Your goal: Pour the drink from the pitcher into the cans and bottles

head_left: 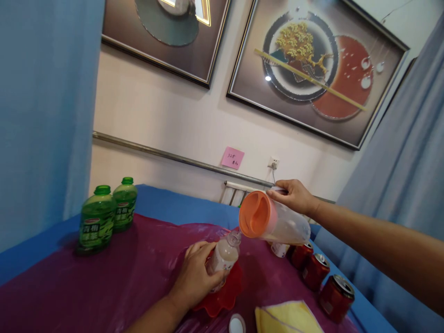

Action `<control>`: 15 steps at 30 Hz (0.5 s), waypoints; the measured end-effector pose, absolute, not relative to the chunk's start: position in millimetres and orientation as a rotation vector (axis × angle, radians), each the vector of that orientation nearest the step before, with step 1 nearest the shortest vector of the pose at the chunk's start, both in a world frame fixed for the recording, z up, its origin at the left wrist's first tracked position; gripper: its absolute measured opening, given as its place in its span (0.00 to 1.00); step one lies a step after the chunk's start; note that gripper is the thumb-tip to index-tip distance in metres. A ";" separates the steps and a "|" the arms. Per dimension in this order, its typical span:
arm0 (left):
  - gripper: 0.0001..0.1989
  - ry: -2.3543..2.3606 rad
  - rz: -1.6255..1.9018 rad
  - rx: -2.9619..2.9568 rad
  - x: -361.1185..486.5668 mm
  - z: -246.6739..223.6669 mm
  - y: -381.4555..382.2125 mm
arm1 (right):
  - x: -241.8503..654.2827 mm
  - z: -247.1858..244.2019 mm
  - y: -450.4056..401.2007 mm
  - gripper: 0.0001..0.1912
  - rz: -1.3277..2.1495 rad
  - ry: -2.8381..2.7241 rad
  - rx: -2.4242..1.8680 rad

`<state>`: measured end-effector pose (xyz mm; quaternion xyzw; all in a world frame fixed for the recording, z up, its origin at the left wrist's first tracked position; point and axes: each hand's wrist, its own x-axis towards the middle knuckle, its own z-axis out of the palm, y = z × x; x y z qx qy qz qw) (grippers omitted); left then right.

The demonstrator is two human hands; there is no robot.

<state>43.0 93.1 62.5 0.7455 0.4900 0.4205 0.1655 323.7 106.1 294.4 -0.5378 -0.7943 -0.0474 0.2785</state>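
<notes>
My left hand [199,275] is wrapped round a clear bottle [225,254] with cloudy, pale liquid in it. The bottle leans a little to the right over a red scalloped dish [225,293]. My right hand [293,196] grips the handle of a clear plastic pitcher [287,225] with an orange lid [255,215]. The pitcher is tipped almost on its side, its lid facing left and its lower edge close to the bottle's open mouth. Some liquid shows along the pitcher's underside.
Two green bottles [97,222] stand at the left. Red cans [336,298] line the right edge by a white container [279,249]. A yellow cloth [289,318] and white cap [237,323] lie in front on the purple sheet [145,268]. Blue curtains [45,106] hang at both sides.
</notes>
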 end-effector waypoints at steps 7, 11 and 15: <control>0.30 1.388 1.221 2.137 42.5 63.2 92.7 | 323.9 294.5 105.2 0.29 -0.138 -2.135 -1.444; 0.30 1.397 1.217 2.132 42.5 63.4 91.9 | 324.9 294.0 106.1 0.29 -0.131 -2.132 -1.448; 0.31 1.392 1.228 2.133 42.0 62.8 92.2 | 324.9 293.7 106.4 0.29 -0.136 -2.123 -1.442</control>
